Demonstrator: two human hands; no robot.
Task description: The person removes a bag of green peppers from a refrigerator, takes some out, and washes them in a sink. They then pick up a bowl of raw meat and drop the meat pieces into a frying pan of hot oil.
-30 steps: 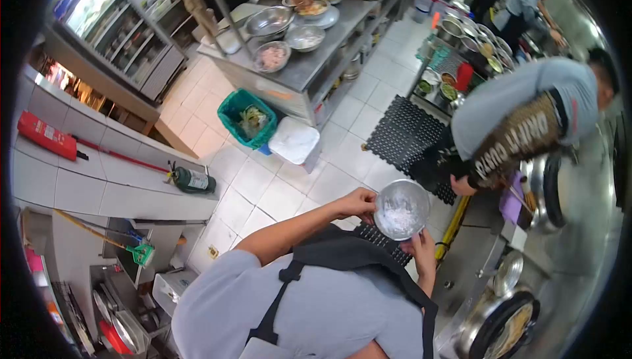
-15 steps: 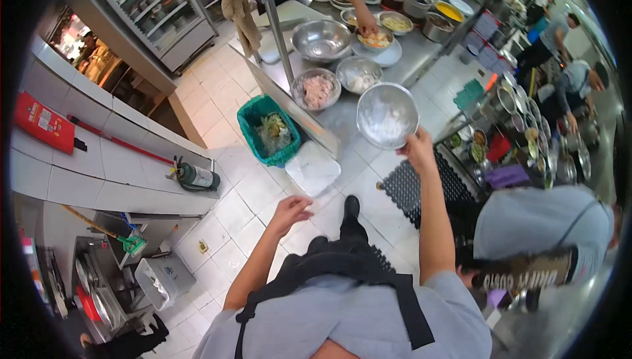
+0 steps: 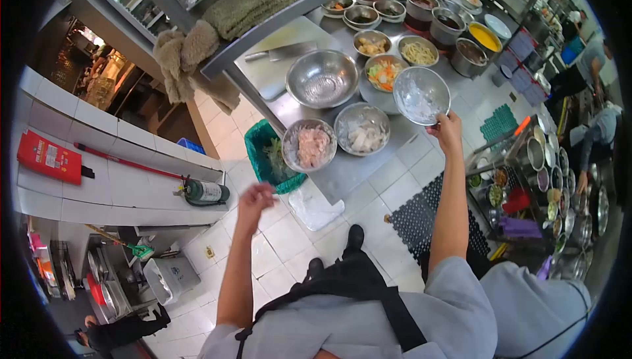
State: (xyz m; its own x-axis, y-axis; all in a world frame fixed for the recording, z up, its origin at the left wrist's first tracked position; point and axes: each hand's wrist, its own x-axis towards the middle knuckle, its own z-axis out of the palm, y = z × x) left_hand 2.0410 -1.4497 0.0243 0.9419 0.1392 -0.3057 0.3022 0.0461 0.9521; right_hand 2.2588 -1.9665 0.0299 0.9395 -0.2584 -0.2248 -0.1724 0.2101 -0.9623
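My right hand (image 3: 447,131) grips the rim of a metal bowl (image 3: 420,94) held tilted above the counter. White residue coats its inside. My left hand (image 3: 255,203), somewhat blurred, hangs in the air near the green-lined bin (image 3: 251,136); its fingers are apart with nothing in them. On the steel counter stand a bowl of pale pink raw meat (image 3: 312,147), a bowl of whitish pieces (image 3: 366,136) and a large metal bowl (image 3: 322,78) with no food visible in it. Behind the held bowl sits a bowl of shredded vegetables (image 3: 385,72).
A cleaver (image 3: 282,51) lies on a cutting board (image 3: 303,33). A metal rail (image 3: 289,11) with towels (image 3: 253,4) crosses above the counter. Several pots and bowls stand farther back. A black rubber mat (image 3: 431,217) lies to the right, and a person in grey (image 3: 536,306) is close beside me.
I have come closer to the counter, the right hand carrying the metal bowl forward. My left hand has risen and shifted left. The other person's hand over the vegetables is no longer visible.
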